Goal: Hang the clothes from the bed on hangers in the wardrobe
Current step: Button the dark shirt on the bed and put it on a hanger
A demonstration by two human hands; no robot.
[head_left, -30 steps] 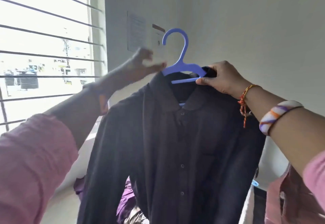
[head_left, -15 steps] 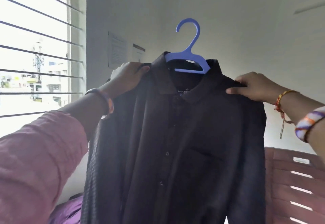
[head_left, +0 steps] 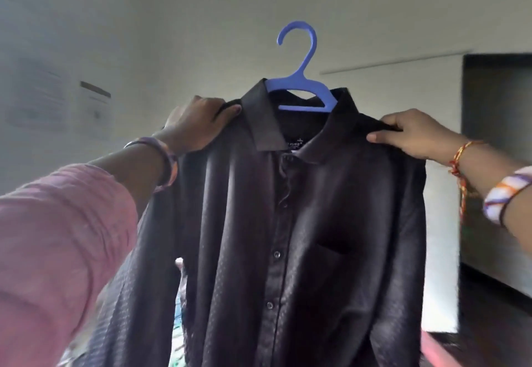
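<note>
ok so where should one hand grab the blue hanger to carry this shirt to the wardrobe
Grip the blue hanger at its neck, just below the hook, coming from above. That stem stands bare and upright over the collar of the dark shirt, while the arms are buried under the shoulders, where the left hand and right hand now pinch the fabric.

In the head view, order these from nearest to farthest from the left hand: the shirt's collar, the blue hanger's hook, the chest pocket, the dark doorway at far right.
From the left hand, which grips the shirt's shoulder:
1. Collar, just beside its fingertips.
2. Hanger hook, up and to the right.
3. Chest pocket, lower right; too close to the hook to call.
4. Dark doorway, far right, behind everything.
</note>
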